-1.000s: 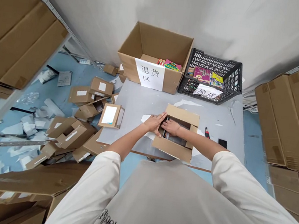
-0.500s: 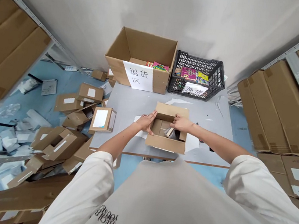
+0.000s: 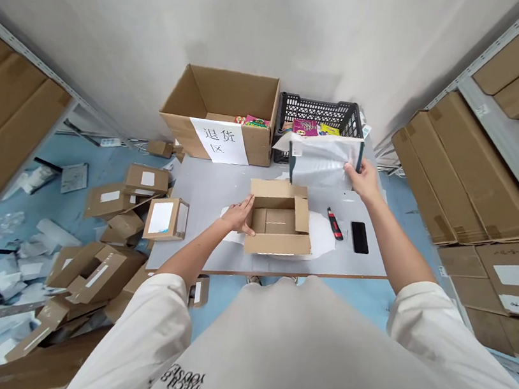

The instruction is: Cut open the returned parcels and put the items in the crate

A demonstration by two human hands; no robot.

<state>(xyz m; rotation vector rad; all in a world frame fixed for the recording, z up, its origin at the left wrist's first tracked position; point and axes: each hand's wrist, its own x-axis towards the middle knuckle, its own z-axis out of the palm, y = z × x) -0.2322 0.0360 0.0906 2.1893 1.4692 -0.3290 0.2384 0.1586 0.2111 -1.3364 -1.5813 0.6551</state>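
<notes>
An opened cardboard box (image 3: pixel 276 244) stands near the table's front edge, its flaps folded out and its brown inside showing. My left hand (image 3: pixel 239 215) grips the left side of this box, thumb and fingers apart on its wall. Up and to the right, my right hand (image 3: pixel 360 175) pinches the right edge of a clear plastic-wrapped packet (image 3: pixel 324 162) with dark edges. The packet hangs behind the small box and in front of the black crate, covering part of it.
Behind are a large carton (image 3: pixel 260 149) and a black crate (image 3: pixel 357 115) holding colourful packs. A red cutter (image 3: pixel 335 224) and a phone (image 3: pixel 359 237) lie right; a closed box (image 3: pixel 166 219) sits left on the table (image 3: pixel 198 179).
My right hand has come out of the small box and moved up and right with the packet. My left hand stays on the box. The view has shifted, and the cutter and phone now show.
</notes>
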